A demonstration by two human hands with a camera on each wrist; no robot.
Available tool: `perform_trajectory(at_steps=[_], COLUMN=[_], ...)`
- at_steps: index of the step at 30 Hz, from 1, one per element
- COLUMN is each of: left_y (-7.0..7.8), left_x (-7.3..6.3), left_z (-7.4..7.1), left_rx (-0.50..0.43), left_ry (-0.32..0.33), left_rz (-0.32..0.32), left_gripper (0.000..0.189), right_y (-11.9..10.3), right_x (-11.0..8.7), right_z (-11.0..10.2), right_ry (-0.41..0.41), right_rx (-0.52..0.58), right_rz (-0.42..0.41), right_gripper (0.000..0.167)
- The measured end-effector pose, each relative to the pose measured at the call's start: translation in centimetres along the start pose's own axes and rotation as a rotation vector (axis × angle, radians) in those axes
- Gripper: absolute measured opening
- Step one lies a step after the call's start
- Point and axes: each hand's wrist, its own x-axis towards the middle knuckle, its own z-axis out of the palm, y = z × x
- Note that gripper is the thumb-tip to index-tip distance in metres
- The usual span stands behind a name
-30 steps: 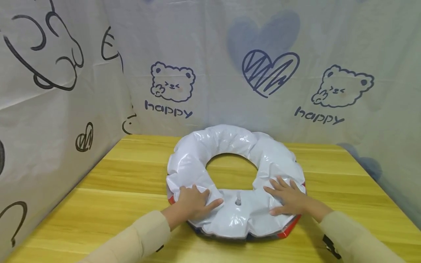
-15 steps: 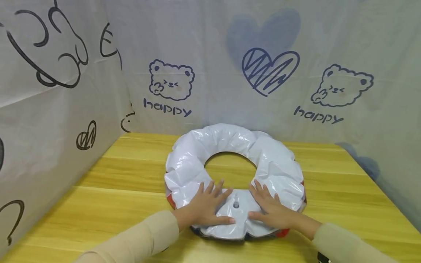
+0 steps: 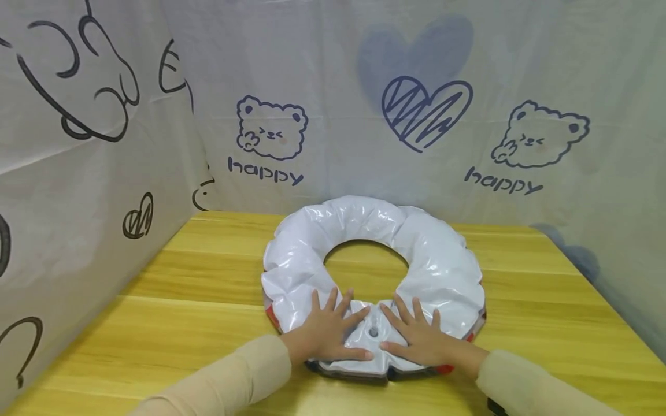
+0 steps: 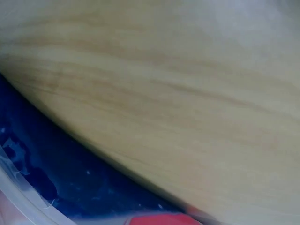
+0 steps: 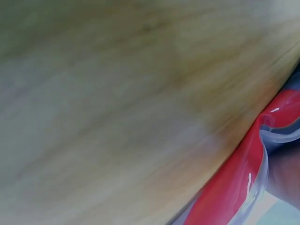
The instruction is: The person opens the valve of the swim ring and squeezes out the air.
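A white inflatable swim ring (image 3: 442, 248), wrinkled and glossy, lies flat on the table. Its underside shows dark blue (image 4: 84, 173) in the left wrist view and red (image 5: 234, 187) in the right wrist view. My left hand (image 3: 330, 330) presses on the front of the ring with fingers spread, left of the small clear valve (image 3: 373, 331). On the valve's other side, my right hand (image 3: 418, 335) presses down, its fingers also spread. Both thumbs point inward toward each other below the valve, and the plastic between the hands is puckered.
The ring rests on a yellow wood-grain table (image 3: 198, 277). Behind it hangs a white cloth (image 3: 343, 144) printed with bears and hearts, close to the ring's far edge. Another printed cloth (image 3: 78, 190) runs along the left side.
Both hands have slid inward along the ring toward the valve, the right one farther, from the ring's right side. The front of the ring looks flatter between them.
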Motion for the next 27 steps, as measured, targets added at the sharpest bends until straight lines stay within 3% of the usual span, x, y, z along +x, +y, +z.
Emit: perform_trajectory(at_steps=[13, 21, 27], left_y=[0.6, -1.2, -3.6], left_x=[-0.4, -0.3, 0.3], left_z=[-0.2, -0.2, -0.7], left_rx=[0.237, 0.073, 0.033], left_ry=[0.034, 0.045, 0.145], left_rz=[0.005, 0.099, 0.092], left_gripper=[0.085, 0.073, 0.068], right_y=[-0.9, -0.5, 0.9], right_x=[0.2, 0.0, -0.5], right_z=[0.1, 0.0, -0.3], right_ry=[-0.045, -0.047, -0.014], right_rx=[-0.138, -0.135, -0.147], right_rz=[0.098, 0.084, 0.034], right_gripper=[0.077, 0.079, 0.08])
